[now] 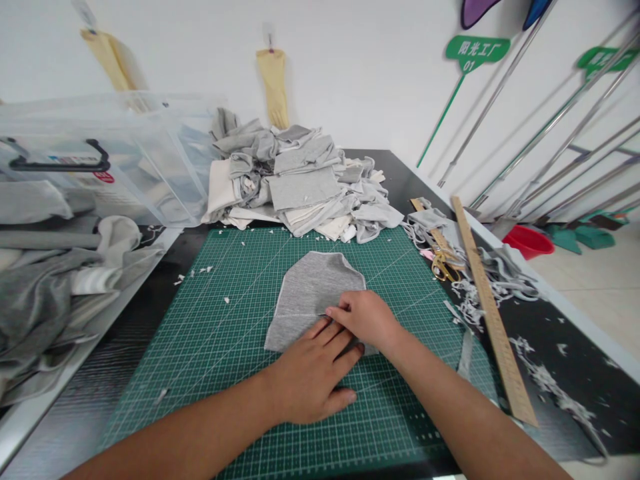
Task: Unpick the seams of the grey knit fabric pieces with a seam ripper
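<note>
Left hand (313, 373) flat, fingers spread, pinning grey cloth (310, 293). Right hand (367, 319) pinches a thin tool just beyond the left fingertips. Risk: a slip nicks them.

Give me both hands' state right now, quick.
Left hand: open, flat, pressing the grey fabric piece onto the green cutting mat.
Right hand: closed, pinching a small thin tool on the fabric; tool unidentifiable.

This looks like a small sewing or fabric-cutting workshop. A green gridded cutting mat (215, 333) covers the near table, a heap of grey and cream cloth offcuts (300, 180) lies beyond it, and a long wooden ruler (493, 313) with what may be scissors (443, 263) sits among trimmings on the right.
</note>
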{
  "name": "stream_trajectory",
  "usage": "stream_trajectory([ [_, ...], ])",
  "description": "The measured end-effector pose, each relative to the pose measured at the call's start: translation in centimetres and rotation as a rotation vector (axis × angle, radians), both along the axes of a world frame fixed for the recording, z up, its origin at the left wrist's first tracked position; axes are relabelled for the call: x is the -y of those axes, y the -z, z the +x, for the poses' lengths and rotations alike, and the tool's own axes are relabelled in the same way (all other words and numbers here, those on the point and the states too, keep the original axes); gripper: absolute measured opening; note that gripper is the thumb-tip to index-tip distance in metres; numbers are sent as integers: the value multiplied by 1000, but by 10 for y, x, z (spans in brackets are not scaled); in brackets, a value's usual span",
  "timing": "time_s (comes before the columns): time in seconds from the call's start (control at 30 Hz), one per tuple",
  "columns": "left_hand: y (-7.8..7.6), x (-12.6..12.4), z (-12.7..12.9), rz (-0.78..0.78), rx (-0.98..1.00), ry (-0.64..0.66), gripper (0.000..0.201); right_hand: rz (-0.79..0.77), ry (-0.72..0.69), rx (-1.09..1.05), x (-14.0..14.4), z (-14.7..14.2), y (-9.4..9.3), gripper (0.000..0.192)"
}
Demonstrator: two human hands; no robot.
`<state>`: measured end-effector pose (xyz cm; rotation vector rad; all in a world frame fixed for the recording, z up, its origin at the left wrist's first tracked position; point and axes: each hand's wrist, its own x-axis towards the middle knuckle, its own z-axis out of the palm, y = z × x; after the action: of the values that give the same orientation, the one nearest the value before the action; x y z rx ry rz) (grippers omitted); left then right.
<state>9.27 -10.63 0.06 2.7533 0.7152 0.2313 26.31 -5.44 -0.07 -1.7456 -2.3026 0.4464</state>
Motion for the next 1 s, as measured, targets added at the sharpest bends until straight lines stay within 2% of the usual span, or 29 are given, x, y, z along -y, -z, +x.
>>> stream_trajectory([
  [0.13, -1, 0, 0, 1, -9, 2, 62, 14, 13, 59, 0, -2, 0, 40],
  [0.73, 2, 13, 2, 90, -68, -103, 58, -41, -19, -66, 0, 2, -4, 41],
  [1.0, 2, 12, 2, 114, -62, -99, 59, -42, -3, -59, 1, 0, -4, 40],
])
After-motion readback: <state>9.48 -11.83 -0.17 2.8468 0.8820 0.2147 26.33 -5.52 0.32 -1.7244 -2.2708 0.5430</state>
